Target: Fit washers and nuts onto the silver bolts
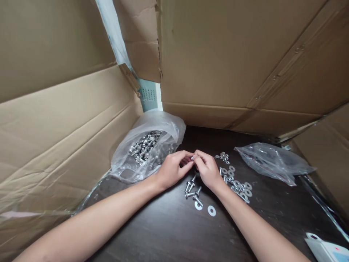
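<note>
My left hand and my right hand meet over the dark table, fingertips pinched together. Between them shows a sliver of a small shiny metal fastener; the fingers hide most of it, so I cannot tell whether it is a nut or a bolt. Just below the hands lie several loose bolts, with two flat washers nearer to me. Beside my right hand is a mixed spread of bolts and washers. Several small nuts sit behind that spread.
An open clear plastic bag full of metal fasteners stands at the back left. Another clear bag lies flat on the right. Cardboard walls surround the dark table. A white tag-like object is at the lower right.
</note>
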{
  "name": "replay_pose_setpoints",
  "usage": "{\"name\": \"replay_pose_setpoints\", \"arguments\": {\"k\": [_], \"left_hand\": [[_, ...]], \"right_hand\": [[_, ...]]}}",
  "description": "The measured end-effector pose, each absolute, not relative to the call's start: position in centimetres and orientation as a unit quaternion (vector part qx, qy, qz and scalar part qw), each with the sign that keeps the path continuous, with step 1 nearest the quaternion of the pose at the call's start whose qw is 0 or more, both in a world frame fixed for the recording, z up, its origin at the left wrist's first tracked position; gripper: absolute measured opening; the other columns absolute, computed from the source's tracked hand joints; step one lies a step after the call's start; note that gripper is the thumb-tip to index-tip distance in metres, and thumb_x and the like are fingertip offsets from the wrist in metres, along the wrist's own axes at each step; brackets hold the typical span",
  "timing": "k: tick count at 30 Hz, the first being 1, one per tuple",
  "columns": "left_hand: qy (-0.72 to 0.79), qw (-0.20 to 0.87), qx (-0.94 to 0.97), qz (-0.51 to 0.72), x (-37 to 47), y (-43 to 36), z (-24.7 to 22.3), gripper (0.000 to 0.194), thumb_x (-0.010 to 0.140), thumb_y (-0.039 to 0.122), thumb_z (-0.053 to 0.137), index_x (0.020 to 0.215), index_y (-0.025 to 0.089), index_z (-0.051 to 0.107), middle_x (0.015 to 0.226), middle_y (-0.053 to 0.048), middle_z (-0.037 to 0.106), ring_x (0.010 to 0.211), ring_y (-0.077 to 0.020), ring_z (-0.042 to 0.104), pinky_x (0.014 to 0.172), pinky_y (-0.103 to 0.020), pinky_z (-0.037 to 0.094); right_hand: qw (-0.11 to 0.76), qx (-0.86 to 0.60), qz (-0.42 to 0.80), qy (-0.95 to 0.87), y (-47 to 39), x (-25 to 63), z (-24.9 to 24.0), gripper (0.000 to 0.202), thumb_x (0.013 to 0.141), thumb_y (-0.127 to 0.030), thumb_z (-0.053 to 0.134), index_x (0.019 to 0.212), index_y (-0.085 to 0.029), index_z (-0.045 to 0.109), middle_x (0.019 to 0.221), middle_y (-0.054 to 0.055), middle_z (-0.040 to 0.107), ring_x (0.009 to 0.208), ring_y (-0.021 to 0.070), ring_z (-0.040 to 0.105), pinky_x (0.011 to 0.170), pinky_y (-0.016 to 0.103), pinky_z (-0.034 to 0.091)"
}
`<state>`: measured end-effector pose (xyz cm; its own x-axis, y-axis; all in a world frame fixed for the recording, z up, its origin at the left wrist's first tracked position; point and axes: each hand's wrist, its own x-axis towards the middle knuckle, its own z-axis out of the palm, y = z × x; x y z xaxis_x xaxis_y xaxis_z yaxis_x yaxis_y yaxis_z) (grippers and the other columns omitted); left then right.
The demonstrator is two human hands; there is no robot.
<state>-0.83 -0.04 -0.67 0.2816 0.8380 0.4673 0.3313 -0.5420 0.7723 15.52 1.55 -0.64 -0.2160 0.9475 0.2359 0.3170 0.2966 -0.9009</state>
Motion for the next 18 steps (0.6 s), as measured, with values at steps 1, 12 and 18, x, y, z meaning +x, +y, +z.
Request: {"name": "replay_pose_setpoints", "arguments": {"k": [1, 12, 18], "left_hand": [[0.391, 0.279, 0.750, 0.456, -0.8, -0.1, -0.7, 0.015, 0.095, 0.016, 0.064, 0.108, 0.014, 0.072, 0.094, -0.006, 0.078, 0.081, -0.0173, 0.073, 0.078, -0.028, 0.059], [0.466, 0.186, 0.782, 0.370, -1.7, -1.6, 5.4, 0.009, 0.087, 0.027, 0.068, 0.082, 0.018, 0.068, 0.071, -0.002, 0.071, 0.062, -0.0165, 0.065, 0.060, -0.027, 0.050], [0.671, -0.002, 0.723, 0.165, -6.9, -3.2, 11.8, 0.035, 0.089, 0.038, 0.062, 0.058, 0.022, 0.060, 0.058, -0.004, 0.069, 0.049, -0.0209, 0.061, 0.047, -0.028, 0.031]], "right_hand": [[0.423, -0.462, 0.374, -0.684, 1.5, 15.5, -0.6, 0.034, 0.090, -0.040, 0.051, 0.062, -0.023, 0.045, 0.058, -0.004, 0.041, 0.056, 0.0139, 0.040, 0.055, 0.029, 0.030], [0.470, -0.443, 0.405, -0.647, 1.2, 15.7, -0.7, 0.061, 0.101, -0.066, 0.031, 0.061, -0.023, 0.049, 0.056, 0.000, 0.045, 0.056, 0.0169, 0.044, 0.059, 0.032, 0.035], [0.458, -0.445, 0.382, -0.668, 1.2, 15.5, -0.8, 0.066, 0.100, -0.071, 0.030, 0.061, -0.022, 0.051, 0.055, 0.000, 0.045, 0.054, 0.0171, 0.045, 0.058, 0.033, 0.034]]}}
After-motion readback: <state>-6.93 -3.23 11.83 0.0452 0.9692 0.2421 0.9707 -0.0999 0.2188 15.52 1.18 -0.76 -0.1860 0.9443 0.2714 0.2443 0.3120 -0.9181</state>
